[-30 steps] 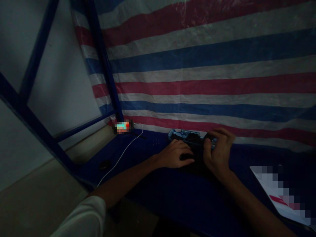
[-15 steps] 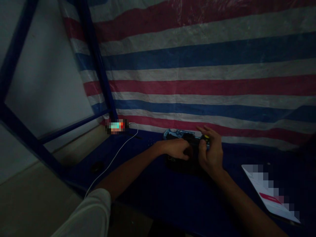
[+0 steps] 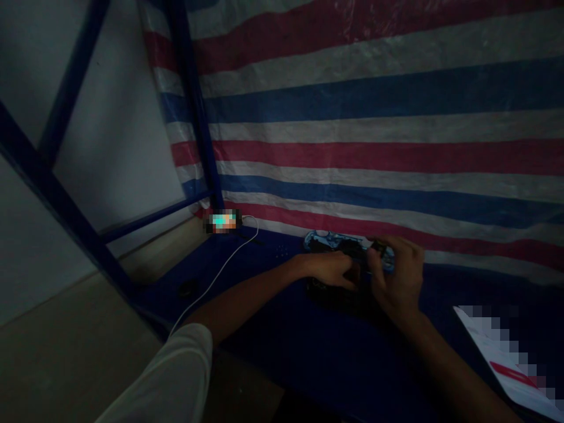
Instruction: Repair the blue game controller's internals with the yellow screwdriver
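The scene is very dim. My left hand (image 3: 332, 269) rests with curled fingers on a dark flat object (image 3: 337, 294) lying on the blue surface (image 3: 308, 346). My right hand (image 3: 396, 276) is closed around a small dark item with a yellow spot, just right of the left hand; what it is I cannot make out. Behind both hands a blue patterned case (image 3: 324, 239) lies against the striped tarp.
A red, white and blue striped tarp (image 3: 374, 117) hangs behind the surface. A blue metal frame post (image 3: 194, 111) stands at left. A white cable (image 3: 220, 270) runs to a small lit device (image 3: 224, 221). White papers (image 3: 506, 358) lie at right.
My left hand has drawn its fingers in on the dark object. My right hand has closed from spread fingers to a grip on the small item. The view shifted slightly.
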Action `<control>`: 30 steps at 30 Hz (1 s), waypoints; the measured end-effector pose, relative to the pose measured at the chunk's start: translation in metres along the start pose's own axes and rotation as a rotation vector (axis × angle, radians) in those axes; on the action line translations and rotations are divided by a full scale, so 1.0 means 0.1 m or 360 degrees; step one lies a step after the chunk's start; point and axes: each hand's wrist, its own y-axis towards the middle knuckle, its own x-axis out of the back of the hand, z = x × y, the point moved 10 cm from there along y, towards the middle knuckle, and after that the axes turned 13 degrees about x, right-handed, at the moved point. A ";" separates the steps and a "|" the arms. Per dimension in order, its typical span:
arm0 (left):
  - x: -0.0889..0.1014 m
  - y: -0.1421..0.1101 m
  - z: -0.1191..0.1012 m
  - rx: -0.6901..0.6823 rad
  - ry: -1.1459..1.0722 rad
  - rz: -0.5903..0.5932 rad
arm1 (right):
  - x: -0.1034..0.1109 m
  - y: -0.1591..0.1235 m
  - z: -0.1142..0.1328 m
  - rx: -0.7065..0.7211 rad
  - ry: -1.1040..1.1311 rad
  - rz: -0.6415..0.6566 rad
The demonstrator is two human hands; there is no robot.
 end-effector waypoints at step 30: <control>0.04 0.07 0.06 -0.0077 -0.0773 0.0131 | 0.01 0.00 0.02 0.0001 0.0052 -0.0036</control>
